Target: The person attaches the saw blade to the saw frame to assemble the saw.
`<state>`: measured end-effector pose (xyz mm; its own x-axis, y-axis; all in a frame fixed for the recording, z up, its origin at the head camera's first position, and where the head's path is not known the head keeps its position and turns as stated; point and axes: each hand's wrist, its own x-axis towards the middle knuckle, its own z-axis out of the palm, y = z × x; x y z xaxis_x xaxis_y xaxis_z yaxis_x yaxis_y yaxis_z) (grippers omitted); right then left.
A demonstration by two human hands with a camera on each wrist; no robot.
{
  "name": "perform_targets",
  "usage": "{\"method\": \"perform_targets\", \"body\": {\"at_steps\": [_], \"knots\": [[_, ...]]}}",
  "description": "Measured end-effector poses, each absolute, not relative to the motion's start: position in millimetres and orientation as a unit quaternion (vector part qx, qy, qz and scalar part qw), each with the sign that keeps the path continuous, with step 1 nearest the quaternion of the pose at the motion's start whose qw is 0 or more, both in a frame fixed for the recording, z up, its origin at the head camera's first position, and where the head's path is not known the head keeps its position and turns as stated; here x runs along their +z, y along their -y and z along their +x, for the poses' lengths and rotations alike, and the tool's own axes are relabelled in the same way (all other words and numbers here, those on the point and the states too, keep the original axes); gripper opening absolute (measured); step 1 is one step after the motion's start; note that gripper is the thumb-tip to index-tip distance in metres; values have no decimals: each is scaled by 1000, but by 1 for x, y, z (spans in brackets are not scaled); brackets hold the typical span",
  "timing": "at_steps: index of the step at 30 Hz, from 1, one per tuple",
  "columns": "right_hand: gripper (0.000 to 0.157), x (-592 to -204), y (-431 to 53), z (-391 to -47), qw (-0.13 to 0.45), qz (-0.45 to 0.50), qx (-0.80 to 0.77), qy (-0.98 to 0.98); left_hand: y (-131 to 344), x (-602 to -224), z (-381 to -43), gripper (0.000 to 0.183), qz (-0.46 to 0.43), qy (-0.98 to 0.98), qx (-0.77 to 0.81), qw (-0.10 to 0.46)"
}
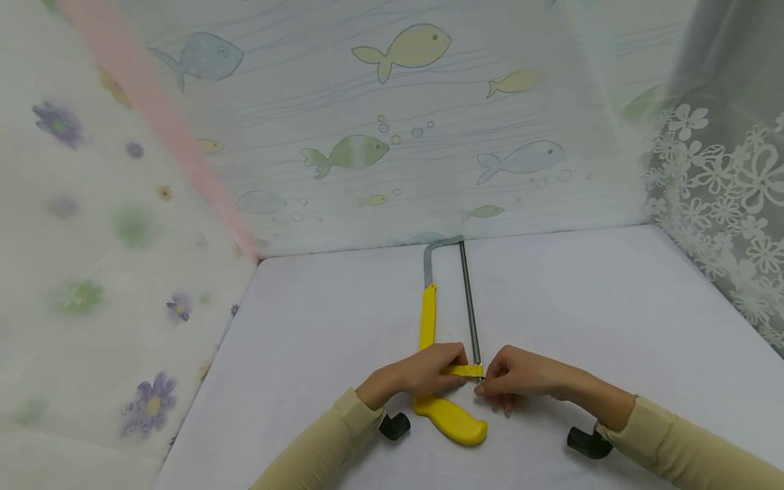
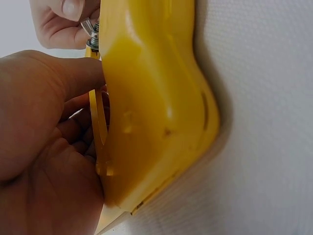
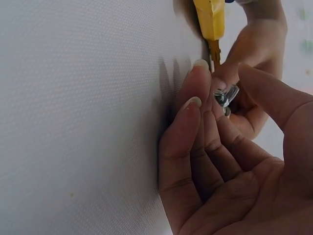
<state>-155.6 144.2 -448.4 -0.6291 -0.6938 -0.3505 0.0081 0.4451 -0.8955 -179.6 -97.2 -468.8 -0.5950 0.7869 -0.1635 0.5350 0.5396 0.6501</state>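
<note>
A hacksaw [image 1: 428, 316] with a yellow frame lies on the white table, its grey bow toward the back wall. Its narrow dark blade [image 1: 470, 306] runs along the right side, and the yellow handle [image 1: 456, 422] faces the person. My left hand [image 1: 431, 367] grips the yellow frame above the handle, thumb against the short crosspiece [image 1: 465, 371]. At the end of that crosspiece sits a metal wing nut [image 3: 227, 96]. My right hand [image 1: 527, 374] has its thumb and curled fingers around the wing nut, which shows between them in the right wrist view.
Dark wrist mounts [image 1: 395, 427] sit beside both cuffs. A fish-patterned curtain [image 1: 416, 136] hangs along the table's back edge. Flowered fabric [image 1: 110, 272] borders the left side, and a lacy curtain [image 1: 723, 184] borders the right. White tabletop [image 1: 582, 299] stretches around the saw.
</note>
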Motion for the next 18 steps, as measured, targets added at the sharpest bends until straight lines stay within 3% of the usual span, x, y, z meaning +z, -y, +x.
{"method": "perform_targets", "body": {"at_steps": [18], "knots": [[32,-447,-143,-156,369,-217,-468,-773,97,-468,-178,11,387,-848,285,225]]}}
